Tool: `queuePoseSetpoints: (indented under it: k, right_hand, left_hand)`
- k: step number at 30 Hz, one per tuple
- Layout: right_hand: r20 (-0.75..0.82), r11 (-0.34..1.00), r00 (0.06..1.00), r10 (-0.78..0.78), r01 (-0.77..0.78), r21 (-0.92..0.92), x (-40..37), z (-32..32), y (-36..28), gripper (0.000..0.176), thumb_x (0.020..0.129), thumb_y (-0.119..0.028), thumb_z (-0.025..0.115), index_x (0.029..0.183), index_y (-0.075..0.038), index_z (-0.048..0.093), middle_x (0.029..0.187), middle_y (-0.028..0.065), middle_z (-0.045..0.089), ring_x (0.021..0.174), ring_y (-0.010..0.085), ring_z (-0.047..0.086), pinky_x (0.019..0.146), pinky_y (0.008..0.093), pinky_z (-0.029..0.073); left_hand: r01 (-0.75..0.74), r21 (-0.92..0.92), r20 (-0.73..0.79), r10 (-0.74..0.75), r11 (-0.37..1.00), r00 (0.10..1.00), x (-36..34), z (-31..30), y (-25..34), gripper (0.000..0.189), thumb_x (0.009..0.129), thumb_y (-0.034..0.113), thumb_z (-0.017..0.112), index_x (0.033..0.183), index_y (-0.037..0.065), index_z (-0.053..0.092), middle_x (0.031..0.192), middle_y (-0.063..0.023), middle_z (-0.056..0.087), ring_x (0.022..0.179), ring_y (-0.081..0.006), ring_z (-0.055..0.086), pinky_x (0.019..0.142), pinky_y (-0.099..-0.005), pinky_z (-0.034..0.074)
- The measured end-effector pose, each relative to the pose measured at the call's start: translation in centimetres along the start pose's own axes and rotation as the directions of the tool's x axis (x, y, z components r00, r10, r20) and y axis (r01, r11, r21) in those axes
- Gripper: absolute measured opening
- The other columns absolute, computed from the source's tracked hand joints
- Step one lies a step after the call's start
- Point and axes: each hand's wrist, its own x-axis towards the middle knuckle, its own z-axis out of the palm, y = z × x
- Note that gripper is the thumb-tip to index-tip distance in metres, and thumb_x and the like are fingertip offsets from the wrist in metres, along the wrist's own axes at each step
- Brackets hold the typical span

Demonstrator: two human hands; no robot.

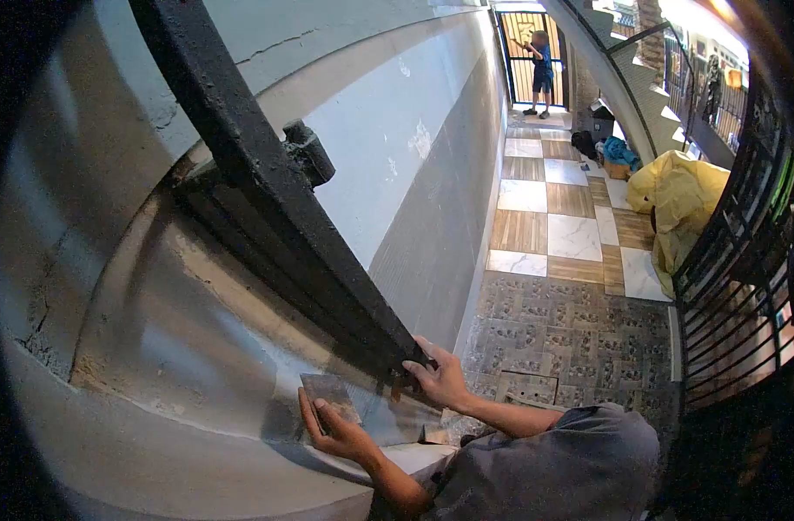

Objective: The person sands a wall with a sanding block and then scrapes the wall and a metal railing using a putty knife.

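My left hand (338, 437) is closed on a flat, greyish-brown rectangular plate (332, 395), its thumb on the near face and its fingers behind. The plate is upright, close to the lower part of the wall. My right hand (442, 380) wraps round the lower end of a thick black metal bar (267, 174), thumb and index finger at its edge. That bar slants down from the upper left, and a black bracket or hinge block (308, 153) sticks out of its side. Some of the right fingers are hidden behind the bar.
The grey and white wall (414, 148) runs along the left. Dark patterned tiles (571, 330) lie ahead, then a checkered floor (575, 234). A yellow cover (679, 195) and black railing (744, 321) stand right, below a staircase (640, 87). A person (540, 69) stands at the far gate.
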Motion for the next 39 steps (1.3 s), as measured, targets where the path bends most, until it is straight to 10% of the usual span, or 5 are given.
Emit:
queuePoseSetpoints:
  k: [39]
  right_hand:
    - [0.06, 1.0, 0.998, -0.016, 0.017, -0.007, 0.5, -1.6, -1.3, 0.045, 0.079, -0.018, 0.068, 0.118, -0.001, 0.054, 0.092, 0.0121, 0.065, 0.08, 0.0092, 0.057, 0.071, 0.0269, 0.047]
  left_hand:
    - [-0.056, 0.087, -0.063, 0.062, 0.995, 0.996, 0.5, -0.1, -0.1, 0.04, 0.092, 0.025, 0.048, 0.117, -0.005, 0.053, 0.12, -0.0237, 0.052, 0.107, -0.0324, 0.053, 0.092, -0.0394, 0.042]
